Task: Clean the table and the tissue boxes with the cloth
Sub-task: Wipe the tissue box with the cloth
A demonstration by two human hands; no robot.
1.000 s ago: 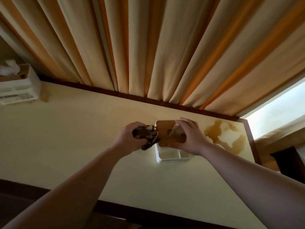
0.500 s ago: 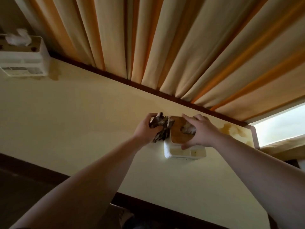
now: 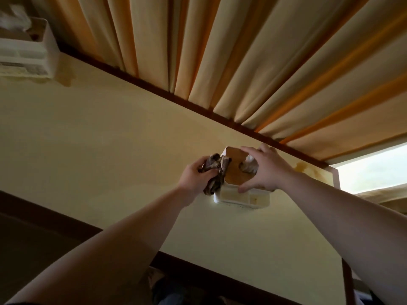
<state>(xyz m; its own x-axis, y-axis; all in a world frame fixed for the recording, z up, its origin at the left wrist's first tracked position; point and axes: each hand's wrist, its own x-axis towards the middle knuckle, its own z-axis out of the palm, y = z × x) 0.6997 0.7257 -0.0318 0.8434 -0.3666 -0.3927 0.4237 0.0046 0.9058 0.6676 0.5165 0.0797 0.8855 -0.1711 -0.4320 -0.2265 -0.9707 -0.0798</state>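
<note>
A white tissue box (image 3: 240, 198) with a wooden lid stands near the right end of the cream table (image 3: 99, 150). My right hand (image 3: 264, 170) grips the box from above, fingers over the far edge and thumb at the near edge, with tissue showing under the palm. My left hand (image 3: 195, 176) grips a dark crumpled cloth (image 3: 214, 172) and presses it against the box's left side. A second white tissue box (image 3: 33, 51) with tissue sticking out sits at the far left of the table.
A brown liquid stain (image 3: 308, 172) lies on the table right of the nearer box, and a fainter stain (image 3: 66, 78) beside the far-left box. Striped cream and orange curtains (image 3: 220, 62) hang along the table's far edge. A bright window (image 3: 374, 175) is at right.
The view has tilted and shifted, so the box now sits further right in frame. My left hand with the cloth has stayed at the box's left side while my right hand keeps its hold on top.
</note>
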